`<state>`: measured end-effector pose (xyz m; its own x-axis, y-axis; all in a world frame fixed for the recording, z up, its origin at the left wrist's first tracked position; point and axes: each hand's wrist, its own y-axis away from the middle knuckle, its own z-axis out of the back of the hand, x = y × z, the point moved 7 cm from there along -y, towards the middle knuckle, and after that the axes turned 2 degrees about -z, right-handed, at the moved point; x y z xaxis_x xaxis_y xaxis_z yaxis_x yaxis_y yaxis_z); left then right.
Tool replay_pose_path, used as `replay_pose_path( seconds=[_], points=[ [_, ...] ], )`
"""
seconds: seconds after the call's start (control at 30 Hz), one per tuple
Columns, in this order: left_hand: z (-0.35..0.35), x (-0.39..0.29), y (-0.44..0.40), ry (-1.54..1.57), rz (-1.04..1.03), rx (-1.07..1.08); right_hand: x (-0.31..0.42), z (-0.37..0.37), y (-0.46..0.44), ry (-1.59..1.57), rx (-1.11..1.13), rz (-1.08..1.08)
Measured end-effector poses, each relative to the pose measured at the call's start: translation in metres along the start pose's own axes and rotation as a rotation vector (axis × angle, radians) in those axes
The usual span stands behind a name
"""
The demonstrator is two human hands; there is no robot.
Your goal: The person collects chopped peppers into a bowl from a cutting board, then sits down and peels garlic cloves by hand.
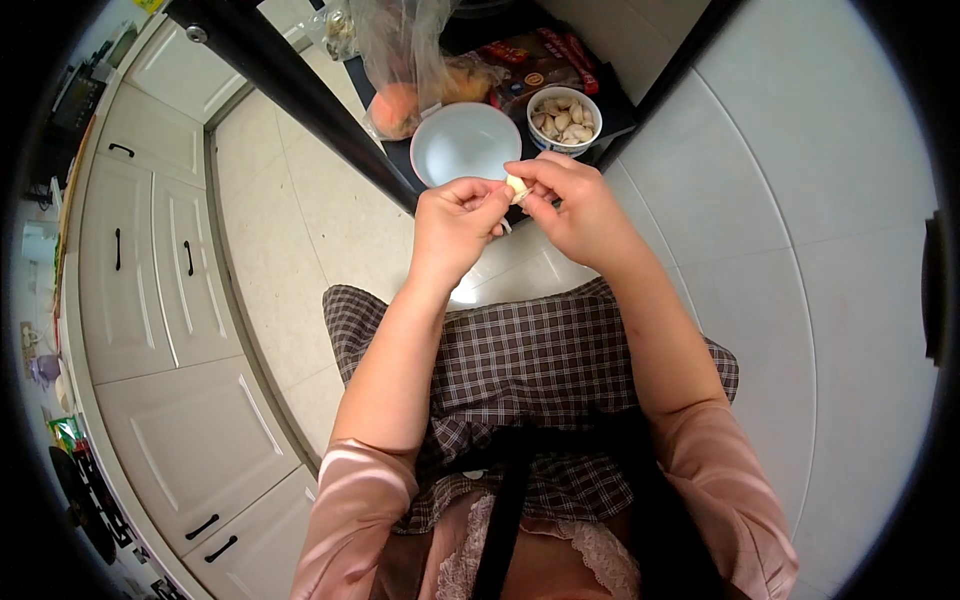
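Note:
A pale garlic clove (516,186) is pinched between the fingertips of both hands, just in front of a light bowl. My left hand (456,222) is closed, thumb and fingers pressed at the clove's left side. From the right, my right hand (572,208) grips it with thumb and forefinger; a bit of loose skin seems to hang near the fingers. The wide bowl with a pink rim (416,150) stands right behind my hands, its visible inside bare. To its right, a smaller white bowl (597,112) holds several unpeeled garlic cloves (566,120).
The bowls stand on a dark shelf (400,158) between black posts (300,100). Behind them are a clear plastic bag (400,45), a round orange item (395,110) and a dark red package (545,65). Cabinets (130,240) line the left; a tiled wall (760,200) rises at right.

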<state>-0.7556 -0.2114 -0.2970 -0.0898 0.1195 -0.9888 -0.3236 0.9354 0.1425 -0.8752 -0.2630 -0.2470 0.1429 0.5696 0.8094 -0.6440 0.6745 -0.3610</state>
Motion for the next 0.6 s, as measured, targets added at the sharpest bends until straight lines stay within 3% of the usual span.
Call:
replay_pose_path(
  seconds=[0.43, 0.47, 0.53, 0.57, 0.6],
  points=[
    [0.005, 0.012, 0.000, 0.016, 0.039, -0.105, 0.012, -0.013, 0.004, 0.262, 0.006, 0.102],
    [0.005, 0.013, 0.000, 0.129, 0.069, -0.103, 0.013, -0.012, 0.003, 0.261, 0.006, 0.102],
    [0.004, 0.013, 0.000, 0.242, 0.099, -0.098, -0.003, -0.007, 0.000, -0.123, -0.008, -0.142],
    [0.002, 0.013, -0.001, 0.291, 0.111, -0.082, -0.007, -0.008, 0.000, -0.122, -0.008, -0.143],
    [0.001, 0.013, -0.001, 0.339, 0.124, -0.065, -0.020, -0.012, 0.002, -0.346, -0.018, -0.231]
  ],
)
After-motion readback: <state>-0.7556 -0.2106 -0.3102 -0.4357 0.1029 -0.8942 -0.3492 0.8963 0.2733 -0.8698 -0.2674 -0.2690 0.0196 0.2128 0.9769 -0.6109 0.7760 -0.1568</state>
